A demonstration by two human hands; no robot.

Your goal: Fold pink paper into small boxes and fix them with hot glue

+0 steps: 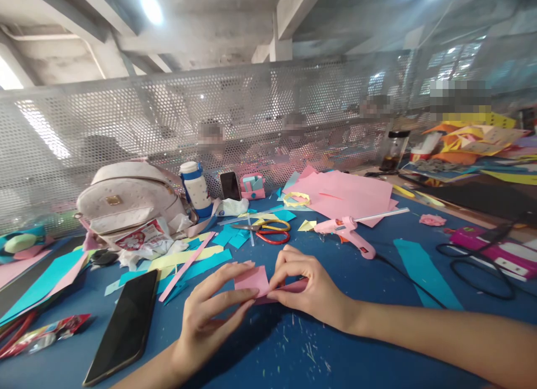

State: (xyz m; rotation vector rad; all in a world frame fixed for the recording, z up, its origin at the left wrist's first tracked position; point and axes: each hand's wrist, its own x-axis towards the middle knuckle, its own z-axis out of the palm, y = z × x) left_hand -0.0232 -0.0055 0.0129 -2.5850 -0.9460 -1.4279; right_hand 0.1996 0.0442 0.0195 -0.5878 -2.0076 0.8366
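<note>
My left hand (212, 316) and my right hand (304, 285) meet over a small pink paper piece (253, 279) on the blue table (293, 350). Both hands pinch it, the left from below and the left side, the right from the right with fingers bent onto its folded edge. Part of the pink paper lies hidden under my right fingers. Just beyond the hands lie scissors (268, 231) with yellow and red handles and a pink glue gun (348, 232).
A black phone (126, 324) lies at the left front. Farther back stand a white backpack (126, 201), a bottle (196, 187), another phone (230, 185) and pink sheets (344, 193). Cyan, yellow and pink strips are scattered about. A perforated metal screen (126, 115) closes the back; people sit behind it.
</note>
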